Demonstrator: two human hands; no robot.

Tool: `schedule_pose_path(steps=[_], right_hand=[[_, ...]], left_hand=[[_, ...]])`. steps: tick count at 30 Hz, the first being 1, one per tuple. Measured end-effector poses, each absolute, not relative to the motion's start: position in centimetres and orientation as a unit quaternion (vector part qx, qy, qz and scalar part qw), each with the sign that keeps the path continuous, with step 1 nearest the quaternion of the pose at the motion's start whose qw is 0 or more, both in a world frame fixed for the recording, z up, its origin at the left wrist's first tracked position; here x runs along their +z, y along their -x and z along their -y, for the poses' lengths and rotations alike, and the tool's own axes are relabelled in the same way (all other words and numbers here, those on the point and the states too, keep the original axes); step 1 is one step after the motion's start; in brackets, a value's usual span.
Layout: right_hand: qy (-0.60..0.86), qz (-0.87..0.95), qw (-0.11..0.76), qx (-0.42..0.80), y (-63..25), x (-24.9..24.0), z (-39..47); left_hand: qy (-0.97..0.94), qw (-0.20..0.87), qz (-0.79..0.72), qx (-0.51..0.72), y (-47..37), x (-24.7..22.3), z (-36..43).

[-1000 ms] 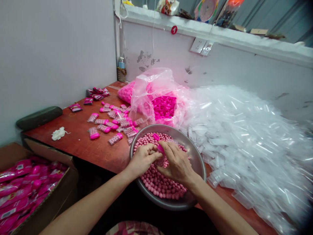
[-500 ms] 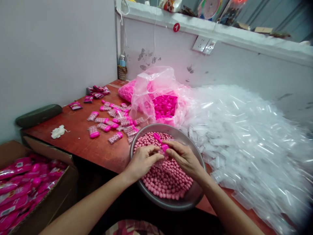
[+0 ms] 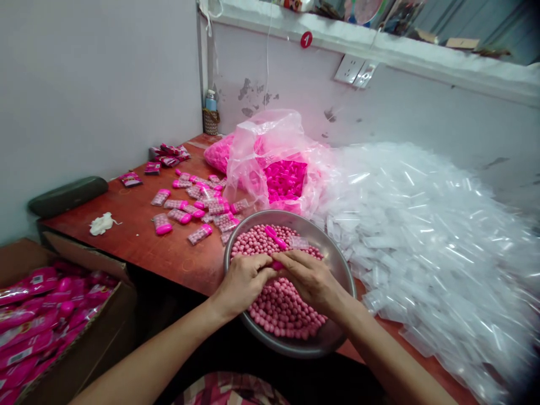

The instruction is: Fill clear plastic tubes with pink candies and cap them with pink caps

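Note:
My left hand point(image 3: 247, 281) and my right hand point(image 3: 307, 275) meet above a metal bowl point(image 3: 343, 275) of pink beads point(image 3: 291, 315). Between their fingertips is a bright pink cap point(image 3: 277, 265). Fingers of both hands are closed around it, and they hide most of the small clear container under it. A pink scoop point(image 3: 275, 236) lies on the beads just beyond my fingers. Beside the scoop rests a clear tube-like container point(image 3: 298, 242).
Filled, pink-capped containers point(image 3: 199, 234) lie scattered left of the bowl. Behind it stands a plastic bag point(image 3: 270, 126) of pink caps. Clear containers point(image 3: 422, 242) are heaped on the right. A cardboard box point(image 3: 109, 304) of pink packets sits at lower left, below the red tabletop point(image 3: 147, 242).
My right hand has moved slightly down and left, bringing the pink cap against what my left hand holds. The scoop and a clear container beyond my fingers now show more fully.

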State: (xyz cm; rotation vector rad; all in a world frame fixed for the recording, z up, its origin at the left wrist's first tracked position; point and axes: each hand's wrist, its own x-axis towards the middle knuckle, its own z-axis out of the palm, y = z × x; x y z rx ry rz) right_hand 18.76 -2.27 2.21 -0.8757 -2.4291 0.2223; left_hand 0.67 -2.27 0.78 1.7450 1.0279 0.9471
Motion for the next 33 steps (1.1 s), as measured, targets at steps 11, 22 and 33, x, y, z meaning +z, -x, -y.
schedule_pose_path(steps=[11, 22, 33], right_hand=[[0.481, 0.84, 0.246, -0.058, -16.4, 0.7, 3.3], [0.46, 0.859, 0.223, 0.006, -16.8, 0.6, 3.1], [0.541, 0.839, 0.048, -0.034, -24.0, 0.4, -2.9]], left_hand=[[-0.563, 0.585, -0.394, 0.431, -1.4, 0.5, 0.6], [-0.605, 0.562, -0.417, 0.38, -1.3, 0.0, 0.8], [-0.573, 0.377, -0.466, 0.559, 2.8, 3.9, -7.7]])
